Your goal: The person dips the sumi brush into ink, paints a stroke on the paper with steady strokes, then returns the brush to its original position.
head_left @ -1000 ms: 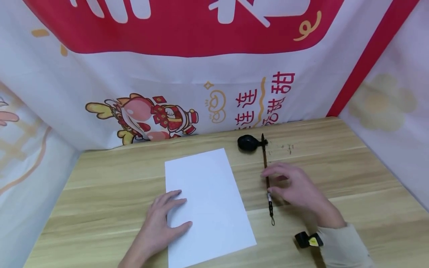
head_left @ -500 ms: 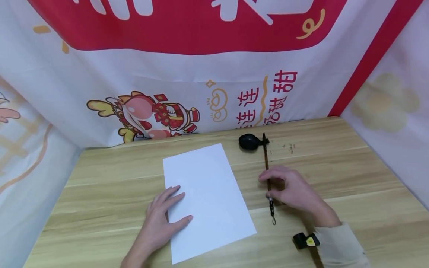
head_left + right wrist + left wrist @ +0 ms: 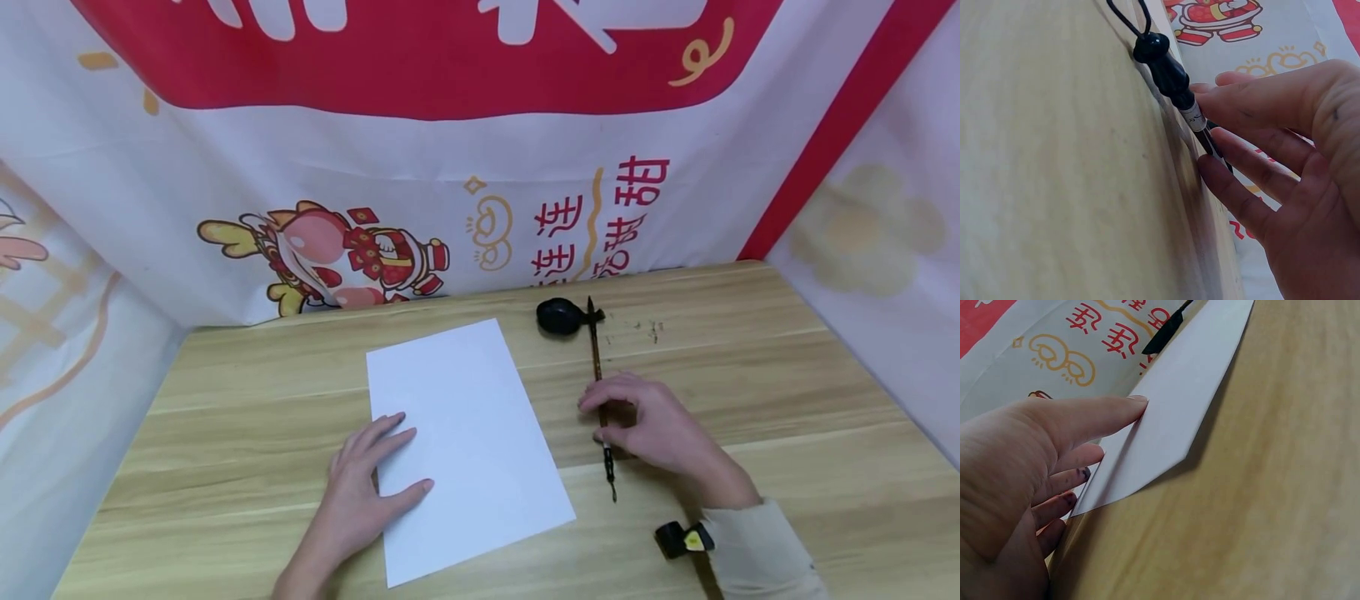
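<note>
My left hand (image 3: pixel 356 496) rests with spread fingers on the left edge of a blank white sheet of paper (image 3: pixel 468 442); the thumb lies on the paper in the left wrist view, and dark stains mark some fingertips. My right hand (image 3: pixel 660 429) pinches a calligraphy brush (image 3: pixel 596 354) by the lower part of its brown handle, between thumb and fingers. The brush's black end knob (image 3: pixel 1169 75) and hanging loop point toward me. Its dark tip lies across the narrow neck of a black oval object (image 3: pixel 559 317) at the back of the table.
The wooden table (image 3: pixel 247 433) carries several dark ink marks (image 3: pixel 652 332) right of the brush tip. A printed white and red cloth (image 3: pixel 435 167) hangs behind the table's back edge. A black wrist camera (image 3: pixel 682 540) sits by the right sleeve (image 3: pixel 757 546).
My right thumb and fingers have closed in around the brush handle, and the loop end has turned a little. The paper has shifted slightly toward the back with my left hand.
</note>
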Motion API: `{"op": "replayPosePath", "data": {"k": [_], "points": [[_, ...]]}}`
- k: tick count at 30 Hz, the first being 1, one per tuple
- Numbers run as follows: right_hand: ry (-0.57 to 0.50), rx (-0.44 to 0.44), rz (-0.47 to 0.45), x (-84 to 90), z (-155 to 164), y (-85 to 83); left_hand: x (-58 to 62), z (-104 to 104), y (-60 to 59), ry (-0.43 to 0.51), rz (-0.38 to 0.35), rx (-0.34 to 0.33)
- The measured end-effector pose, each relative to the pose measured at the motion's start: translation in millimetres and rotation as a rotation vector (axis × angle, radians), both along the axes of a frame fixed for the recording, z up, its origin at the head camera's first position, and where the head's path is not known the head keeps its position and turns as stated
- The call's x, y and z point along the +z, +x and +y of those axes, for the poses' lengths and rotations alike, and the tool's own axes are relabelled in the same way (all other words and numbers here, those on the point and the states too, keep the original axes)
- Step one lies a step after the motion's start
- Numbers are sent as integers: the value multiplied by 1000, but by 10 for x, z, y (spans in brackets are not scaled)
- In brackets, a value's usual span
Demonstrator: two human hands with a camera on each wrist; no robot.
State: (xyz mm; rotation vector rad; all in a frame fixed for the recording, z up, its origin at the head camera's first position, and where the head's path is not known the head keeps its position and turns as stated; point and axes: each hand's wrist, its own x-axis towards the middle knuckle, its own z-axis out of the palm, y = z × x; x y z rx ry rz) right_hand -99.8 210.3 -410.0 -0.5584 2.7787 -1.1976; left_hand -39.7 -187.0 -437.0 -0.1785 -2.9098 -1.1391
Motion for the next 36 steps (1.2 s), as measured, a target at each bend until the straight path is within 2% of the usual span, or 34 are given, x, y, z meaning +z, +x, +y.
{"op": "replayPosePath", "data": {"k": [11,21,31,36], "points": [[-5,-5,-30,8,6,3,-13,1,0,0,13,-2],[1,9,-3,7,28,7,-23,2,7,-5,36,-8],[44,-40,28,-6,-8,0,-30,-2,6,-17,37,-12],[23,-55,51,-11,-11,-6,-26,-2,9,-20,44,-12]]}}
